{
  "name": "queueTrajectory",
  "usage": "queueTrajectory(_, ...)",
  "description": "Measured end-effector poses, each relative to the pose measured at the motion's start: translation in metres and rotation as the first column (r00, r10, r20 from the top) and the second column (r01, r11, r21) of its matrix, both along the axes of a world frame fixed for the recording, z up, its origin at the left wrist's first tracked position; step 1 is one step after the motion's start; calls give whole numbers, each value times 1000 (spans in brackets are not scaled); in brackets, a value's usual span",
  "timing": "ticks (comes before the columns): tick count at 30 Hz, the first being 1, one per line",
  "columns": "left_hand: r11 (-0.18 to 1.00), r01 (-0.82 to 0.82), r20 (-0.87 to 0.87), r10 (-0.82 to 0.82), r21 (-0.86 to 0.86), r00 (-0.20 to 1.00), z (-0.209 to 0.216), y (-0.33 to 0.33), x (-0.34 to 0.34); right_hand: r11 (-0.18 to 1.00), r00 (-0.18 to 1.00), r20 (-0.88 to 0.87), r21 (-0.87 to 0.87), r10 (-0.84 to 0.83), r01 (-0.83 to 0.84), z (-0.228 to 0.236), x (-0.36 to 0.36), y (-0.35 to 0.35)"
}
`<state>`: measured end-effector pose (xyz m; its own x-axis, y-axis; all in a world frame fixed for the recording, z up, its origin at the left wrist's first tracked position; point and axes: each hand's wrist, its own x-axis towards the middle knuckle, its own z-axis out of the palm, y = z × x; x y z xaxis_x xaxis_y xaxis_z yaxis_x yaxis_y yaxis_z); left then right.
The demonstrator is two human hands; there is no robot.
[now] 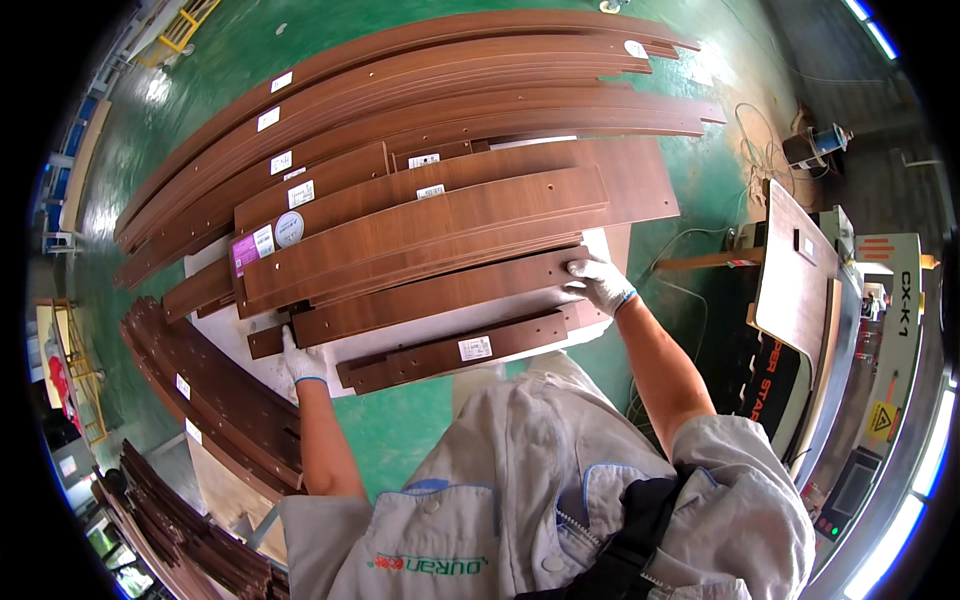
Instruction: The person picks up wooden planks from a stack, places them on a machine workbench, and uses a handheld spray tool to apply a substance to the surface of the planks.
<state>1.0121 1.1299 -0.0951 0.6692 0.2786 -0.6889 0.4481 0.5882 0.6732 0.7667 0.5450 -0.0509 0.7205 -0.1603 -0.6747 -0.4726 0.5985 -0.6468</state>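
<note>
A dark brown wooden board with small holes near its ends lies crosswise in front of me. My right hand, in a white glove, grips its right end, fingers bent over the edge. At the opposite end my left hand, gloved too, holds the lower corner, one finger stretched up along the end. A short brown piece shows just left of that hand. Closer to my body lies a narrow brown board with a white label. Just beyond the held board is a stack of wider brown boards.
Long brown panels with white labels spread across the far side. More dark strips are piled at the left. On the right stand a machine with a control panel and a leaning pale board. A cable crosses the green floor.
</note>
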Motion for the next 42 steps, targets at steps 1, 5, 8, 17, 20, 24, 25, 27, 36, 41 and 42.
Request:
queueTrajectory(1,1000,-11,3,11,1,1000,2,-1,-1,1000,1000,5,-18,2,-2,-4,-2,-2)
queueTrajectory(5,999,12,18,-13,30,1000,10,-13,-13,998,998,36,56,-43,41,-12,-18,-12)
queueTrajectory(8,1000,2,101,-4,24,995,16,-33,-25,997,996,70,54,-63,60,-2,-28,-17)
queueTrajectory(17,999,-31,251,27,14,968,75,-71,-80,994,973,218,-63,-78,94,46,-63,-36)
queueTrajectory(20,997,-73,327,62,19,943,95,-78,-105,982,964,236,-111,-125,155,61,-106,-50)
queueTrajectory(24,998,-66,315,62,2,947,164,-160,-138,956,920,309,-88,-241,280,88,-183,-75)
queueTrajectory(25,999,-37,318,33,9,948,172,-174,-144,946,909,313,-82,-275,315,90,-208,-85)
queueTrajectory(27,988,110,250,-79,-111,965,190,-212,-161,918,876,338,-74,-345,390,89,-262,-100)
queueTrajectory(36,805,582,335,-519,-119,786,205,-443,-262,601,564,368,-14,-740,799,116,-517,-146)
queueTrajectory(41,519,844,469,-716,-137,517,176,-626,-314,291,253,369,50,-894,955,100,-658,-123)
queueTrajectory(42,481,867,451,-751,-129,483,172,-665,-321,216,179,358,65,-916,974,87,-673,-112)
